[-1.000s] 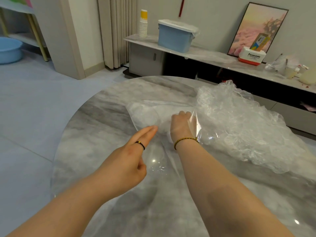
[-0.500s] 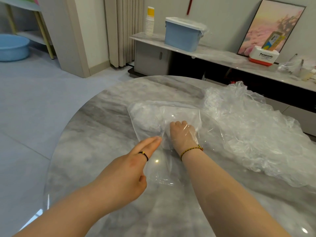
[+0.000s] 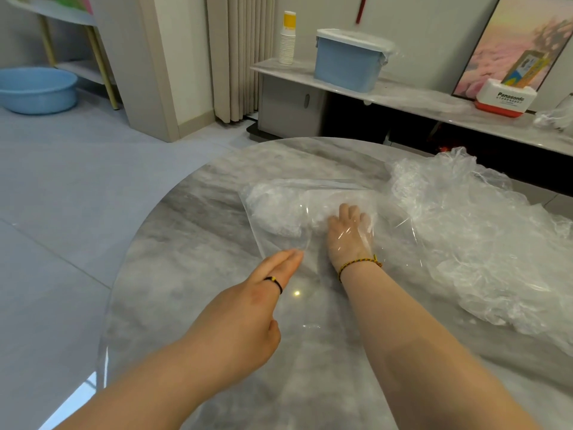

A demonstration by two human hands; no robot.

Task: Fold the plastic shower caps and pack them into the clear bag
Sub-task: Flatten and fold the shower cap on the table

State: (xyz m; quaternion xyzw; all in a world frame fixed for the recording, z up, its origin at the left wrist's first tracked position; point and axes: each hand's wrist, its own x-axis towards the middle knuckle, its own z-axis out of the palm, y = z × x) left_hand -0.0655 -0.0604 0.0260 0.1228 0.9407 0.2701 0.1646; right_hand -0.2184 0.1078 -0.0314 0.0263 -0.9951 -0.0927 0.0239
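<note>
Fingers [image 3: 353,212] of the right hand [image 3: 350,240] bend down into folded shower caps [image 3: 273,206] inside the clear bag [image 3: 279,240]; whether they grip cannot be told. Straight fingers of the left hand [image 3: 248,311] touch the bag's mouth. Loose caps [image 3: 471,237] heap along the surface's [image 3: 186,274] right edge. Beyond it, a white-and-red box [image 3: 504,97] reads "Panasonic".

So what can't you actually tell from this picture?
All in the head view:
1. The right hand is inside the bag. Its fingertips are buried in white plastic, so it is unclear whether it grips a cap.
2. The folded caps in the bag merge into one white mass and cannot be counted.
3. The loose pile is cut off by the right edge.
4. The left hand has its fingertips at the bag's mouth; clear plastic hides whether they touch.
</note>
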